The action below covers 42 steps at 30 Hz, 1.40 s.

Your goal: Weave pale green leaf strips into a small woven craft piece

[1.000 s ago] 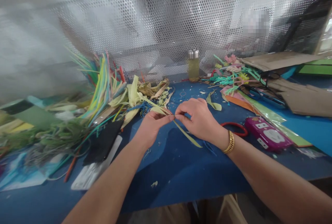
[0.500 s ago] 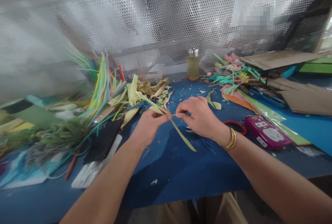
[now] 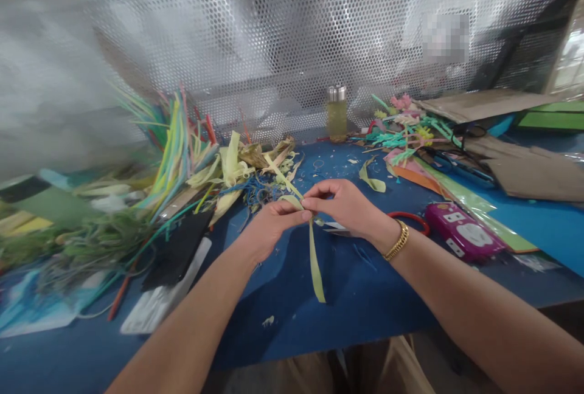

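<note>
Over the middle of the blue table, my left hand [image 3: 278, 224] is closed in a pinch on a pale green corn husk strip [image 3: 316, 266]. One end of the strip hangs down below my fingers; another length points up and away to the left. My right hand [image 3: 335, 202], with a gold bracelet at the wrist, pinches the same piece just beside the left fingertips. A small pale greenish bit shows under the right fingers. Red-handled scissors [image 3: 410, 221] lie under and beside my right wrist, their blades partly hidden.
Left are corn husks [image 3: 232, 163], coloured strips [image 3: 171, 151], grey-green yarn [image 3: 104, 242] and a black phone [image 3: 176, 251]. A bottle [image 3: 337, 114] stands by the perforated metal screen [image 3: 283, 35]. Right are a purple case [image 3: 463, 231], paper sheets and cardboard [image 3: 533, 169]. A loose husk piece [image 3: 371, 176] lies ahead.
The hanging end of the strip has swung from slanting right to nearly straight down. My hands have drawn closer together, and the right fingers now overlap the left fingertips.
</note>
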Each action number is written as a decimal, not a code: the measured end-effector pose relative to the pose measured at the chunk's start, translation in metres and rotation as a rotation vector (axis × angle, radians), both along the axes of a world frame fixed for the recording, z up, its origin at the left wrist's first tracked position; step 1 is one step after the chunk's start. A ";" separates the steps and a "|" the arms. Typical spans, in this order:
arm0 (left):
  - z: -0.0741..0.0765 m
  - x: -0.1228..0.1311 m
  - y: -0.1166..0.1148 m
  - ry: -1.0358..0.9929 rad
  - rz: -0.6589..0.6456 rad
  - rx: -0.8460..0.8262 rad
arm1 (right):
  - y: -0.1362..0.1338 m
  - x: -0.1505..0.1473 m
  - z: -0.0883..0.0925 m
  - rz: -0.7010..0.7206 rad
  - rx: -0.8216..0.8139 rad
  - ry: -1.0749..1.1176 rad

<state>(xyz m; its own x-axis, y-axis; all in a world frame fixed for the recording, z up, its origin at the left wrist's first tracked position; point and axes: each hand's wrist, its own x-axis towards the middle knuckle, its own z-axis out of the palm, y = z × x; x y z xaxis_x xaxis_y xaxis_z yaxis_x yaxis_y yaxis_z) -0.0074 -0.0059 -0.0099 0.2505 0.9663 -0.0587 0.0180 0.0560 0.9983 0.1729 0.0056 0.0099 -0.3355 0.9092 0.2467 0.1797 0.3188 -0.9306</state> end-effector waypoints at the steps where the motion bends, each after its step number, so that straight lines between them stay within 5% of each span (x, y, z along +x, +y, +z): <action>1: 0.000 0.001 0.000 -0.011 0.023 -0.006 | 0.000 -0.001 0.000 -0.008 -0.013 0.031; 18: 0.010 0.008 -0.009 0.015 -0.012 0.004 | -0.002 -0.014 -0.012 -0.161 -0.038 0.254; 27: 0.008 0.000 -0.001 -0.163 0.057 0.029 | 0.002 -0.007 -0.008 -0.170 0.007 0.300; 34: 0.010 0.004 -0.004 -0.014 0.086 0.111 | 0.004 -0.009 -0.010 -0.200 0.002 0.345; 38: 0.008 0.005 -0.003 0.030 0.155 0.174 | 0.004 -0.008 -0.010 -0.205 0.035 0.299; 42: 0.006 0.003 0.000 -0.001 0.256 0.258 | -0.004 -0.005 -0.005 -0.363 0.252 0.018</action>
